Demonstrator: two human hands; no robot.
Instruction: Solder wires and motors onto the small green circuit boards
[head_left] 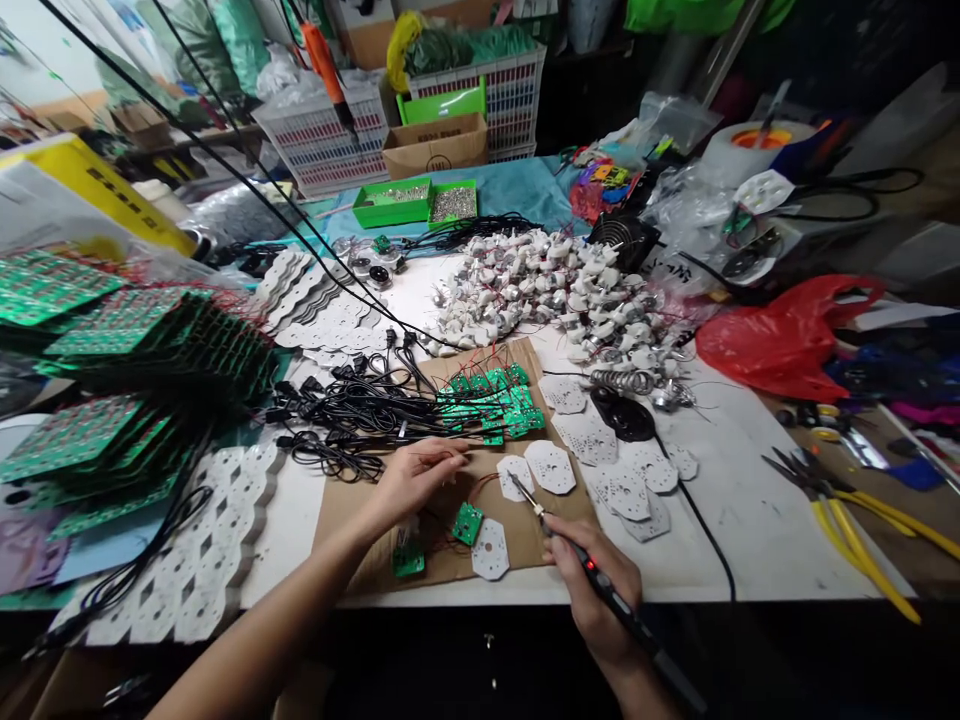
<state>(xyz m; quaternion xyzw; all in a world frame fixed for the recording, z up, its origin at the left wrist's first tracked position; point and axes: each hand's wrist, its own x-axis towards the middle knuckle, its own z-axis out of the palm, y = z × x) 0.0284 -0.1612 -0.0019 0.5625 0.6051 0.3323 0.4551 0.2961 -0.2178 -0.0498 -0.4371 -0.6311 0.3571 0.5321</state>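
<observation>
In my right hand [596, 590] is a black soldering iron [600, 575] with a small red light, its tip on a white octagonal circuit board [511, 487]. Red wires run from that board to a small green circuit board [467, 522]. My left hand [420, 478] is closed in a pinch to the left, above the cardboard [360, 545]; what its fingers hold is too small to make out. Two more white boards lie close by, one [551, 467] to the right and one [490, 549] below. Another green board [409, 558] sits under my left wrist.
Black power cords [352, 410] and wired green boards [510, 400] lie beyond my hands. Stacked green panels [127, 330] stand left, white panels [187, 540] nearer. A heap of white parts [525, 285] is behind. Yellow-handled pliers [847, 540] and a red bag [780, 335] lie right.
</observation>
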